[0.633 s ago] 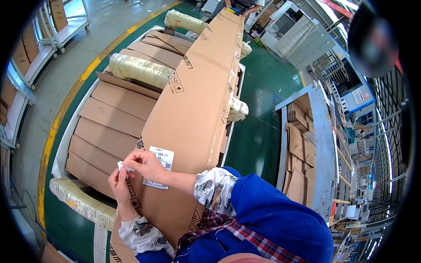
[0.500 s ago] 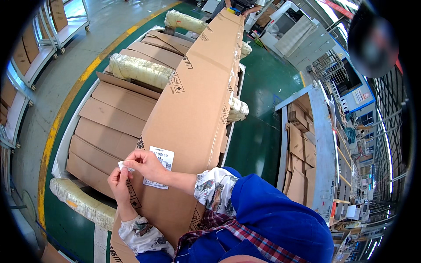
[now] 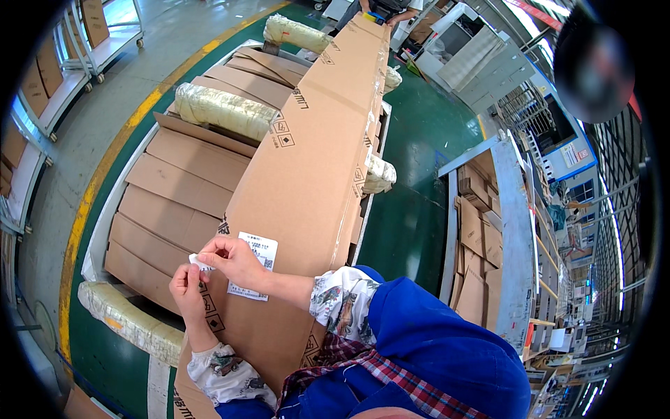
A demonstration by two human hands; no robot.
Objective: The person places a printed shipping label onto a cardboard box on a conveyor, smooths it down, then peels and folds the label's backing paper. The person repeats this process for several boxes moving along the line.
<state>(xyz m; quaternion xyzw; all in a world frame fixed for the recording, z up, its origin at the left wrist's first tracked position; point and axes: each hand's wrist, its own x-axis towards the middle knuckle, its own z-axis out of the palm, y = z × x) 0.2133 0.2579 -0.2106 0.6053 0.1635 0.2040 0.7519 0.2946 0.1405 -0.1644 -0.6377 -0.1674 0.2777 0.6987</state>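
A long brown cardboard box (image 3: 300,188) stretches away from me, its near end under my forearms. On its top is a white printed label (image 3: 259,250), partly covered by my right hand. My right hand (image 3: 234,262) pinches a small white sticker (image 3: 201,263) between thumb and fingers, just left of the label. Close beside it, my left hand (image 3: 187,290) is closed, its fingertips at the sticker's lower edge. Whether the sticker is one piece or still on a backing cannot be seen.
Wrapped padded bars (image 3: 223,112) cross a cart of flat cardboard (image 3: 174,181) beneath the box. At the far end a person (image 3: 401,12) stands with hands at the box. A metal rack (image 3: 513,230) with cardboard stands right; wheeled trolleys (image 3: 66,87) stand left.
My fingers have shifted slightly around the white sticker, and a little more of it shows between the hands. My left hand has moved a touch left. The box stays where it was.
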